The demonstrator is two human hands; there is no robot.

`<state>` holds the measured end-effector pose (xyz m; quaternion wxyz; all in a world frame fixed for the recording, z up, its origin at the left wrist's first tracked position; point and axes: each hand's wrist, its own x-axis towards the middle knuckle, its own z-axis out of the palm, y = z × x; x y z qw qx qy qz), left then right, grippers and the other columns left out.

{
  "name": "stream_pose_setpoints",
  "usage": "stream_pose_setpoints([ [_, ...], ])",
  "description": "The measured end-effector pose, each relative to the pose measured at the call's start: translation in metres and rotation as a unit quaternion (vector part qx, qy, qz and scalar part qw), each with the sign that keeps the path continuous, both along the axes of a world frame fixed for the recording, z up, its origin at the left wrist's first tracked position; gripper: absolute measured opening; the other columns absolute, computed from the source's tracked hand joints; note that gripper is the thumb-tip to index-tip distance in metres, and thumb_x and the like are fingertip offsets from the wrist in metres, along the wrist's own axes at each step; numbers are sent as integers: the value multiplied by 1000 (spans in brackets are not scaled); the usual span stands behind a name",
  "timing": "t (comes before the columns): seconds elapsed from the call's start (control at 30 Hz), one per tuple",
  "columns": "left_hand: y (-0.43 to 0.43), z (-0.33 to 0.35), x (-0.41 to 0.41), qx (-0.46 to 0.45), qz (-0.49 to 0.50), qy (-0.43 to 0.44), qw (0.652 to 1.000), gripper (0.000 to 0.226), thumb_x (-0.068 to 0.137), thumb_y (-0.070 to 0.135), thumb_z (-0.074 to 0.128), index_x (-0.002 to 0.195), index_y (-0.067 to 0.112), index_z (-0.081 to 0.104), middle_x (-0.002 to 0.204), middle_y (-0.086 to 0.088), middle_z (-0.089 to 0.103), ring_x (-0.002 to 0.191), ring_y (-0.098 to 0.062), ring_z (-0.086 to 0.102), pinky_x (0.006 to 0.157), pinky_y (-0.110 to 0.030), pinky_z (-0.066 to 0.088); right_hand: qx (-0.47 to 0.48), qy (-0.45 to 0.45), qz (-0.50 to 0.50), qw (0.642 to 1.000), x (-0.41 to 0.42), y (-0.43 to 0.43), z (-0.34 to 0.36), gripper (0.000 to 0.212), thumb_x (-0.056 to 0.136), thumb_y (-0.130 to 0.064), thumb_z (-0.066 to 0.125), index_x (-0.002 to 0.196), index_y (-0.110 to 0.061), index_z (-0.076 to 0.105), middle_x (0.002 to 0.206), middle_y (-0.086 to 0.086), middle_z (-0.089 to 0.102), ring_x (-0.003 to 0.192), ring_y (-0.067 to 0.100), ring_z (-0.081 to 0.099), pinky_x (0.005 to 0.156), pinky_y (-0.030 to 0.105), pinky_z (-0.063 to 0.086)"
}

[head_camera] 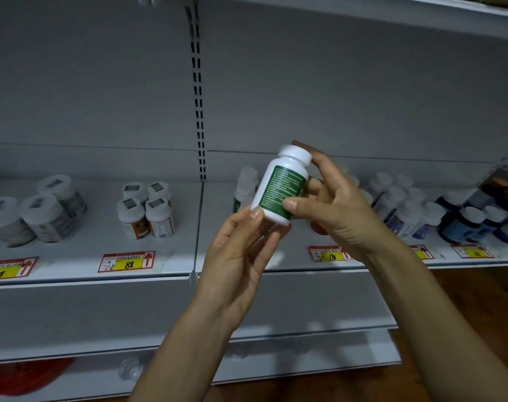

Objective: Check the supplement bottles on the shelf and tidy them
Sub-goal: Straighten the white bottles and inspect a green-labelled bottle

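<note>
A white supplement bottle with a green label (pixel 282 185) is held up in front of the shelf, tilted, its white cap toward the upper right. My left hand (pixel 241 250) supports it from below, thumb pressing the lower side and fingers curled under its base. My right hand (pixel 334 204) grips it from the right, thumb on the green label and a finger up by the cap. Behind it, two similar green-labelled bottles (pixel 244 190) stand on the grey shelf (pixel 177 248).
On the shelf stand grey-labelled jars (pixel 43 216) at left, orange-labelled bottles (pixel 145 213) in the middle and blue- and purple-labelled bottles (pixel 438 213) at right. Price tags (pixel 126 262) line the front edge. A slotted upright (pixel 199 111) divides the back panel. A lower shelf lies beneath.
</note>
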<state>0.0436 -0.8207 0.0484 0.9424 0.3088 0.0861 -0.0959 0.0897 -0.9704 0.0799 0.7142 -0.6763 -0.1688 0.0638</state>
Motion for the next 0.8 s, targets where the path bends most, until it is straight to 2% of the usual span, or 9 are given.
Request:
stream_pose_setpoints([
  [0.1, 1, 2, 0, -29, -49, 6, 998, 39, 79, 21, 61, 115, 6, 61, 112, -20, 69, 99, -28, 70, 81, -27, 58, 14, -15, 9, 1000, 0, -2, -2, 75, 75, 10, 70, 133, -28, 42, 100, 7, 66, 75, 5, 67, 53, 12, 48],
  [0.17, 2, 6, 0, -58, -113, 15, 992, 50, 83, 35, 57, 124, 5, 59, 117, -24, 65, 103, -33, 68, 84, -32, 57, 36, -24, 28, 999, 2, -5, -7, 75, 71, 7, 72, 130, -32, 46, 98, 2, 67, 85, 10, 66, 64, 20, 53],
  [0.27, 1, 8, 4, -93, -147, 39, 984, 57, 83, 37, 57, 128, 1, 56, 111, -25, 67, 88, -30, 72, 76, -29, 59, 54, -24, 61, 996, 5, -9, -11, 74, 70, 1, 71, 131, -34, 47, 107, 3, 65, 98, 19, 62, 78, 32, 55],
  [0.43, 3, 5, 10, -94, -104, 42, 989, 47, 75, 21, 64, 118, 2, 61, 108, -28, 66, 86, -32, 72, 79, -31, 58, 57, -15, 44, 997, 4, -10, -5, 67, 74, 11, 56, 130, -24, 47, 98, -8, 64, 81, 1, 63, 59, 13, 49],
  [0.53, 5, 6, 11, -76, -79, 24, 994, 49, 74, 19, 65, 119, 2, 58, 110, -28, 66, 88, -33, 71, 78, -30, 59, 40, -16, 28, 999, 7, -11, -6, 67, 74, 8, 62, 132, -24, 49, 105, -7, 64, 86, 4, 64, 61, 13, 50],
  [0.6, 2, 5, 12, -28, -36, -11, 999, 47, 71, 18, 66, 116, 5, 57, 112, -24, 67, 91, -32, 71, 76, -29, 59, 14, -17, 12, 1000, 10, -12, -6, 66, 73, -5, 72, 132, -27, 52, 115, -4, 64, 98, 11, 63, 76, 20, 51],
  [0.67, -1, 2, 12, 101, 43, -81, 991, 36, 71, 11, 69, 105, 11, 58, 109, -11, 71, 96, -27, 71, 76, -27, 59, -5, -14, -22, 1000, 12, -11, -5, 56, 76, -18, 72, 129, -30, 57, 120, -2, 64, 106, 15, 62, 83, 26, 50],
  [0.73, -1, -4, 14, 261, 140, -174, 939, 36, 74, -2, 72, 100, 18, 58, 102, 5, 71, 98, -14, 69, 76, -23, 57, -12, -14, -66, 998, 13, -9, -3, 40, 83, -25, 70, 122, -31, 62, 116, -2, 68, 103, 14, 66, 83, 29, 52],
  [0.8, 4, -12, 20, 375, 204, -271, 863, 41, 77, -6, 73, 100, 24, 57, 112, 8, 66, 108, -10, 63, 86, -23, 54, -7, -14, -96, 995, 12, -5, -1, 33, 82, -30, 64, 115, -30, 65, 105, -4, 72, 94, 14, 70, 79, 28, 55],
])
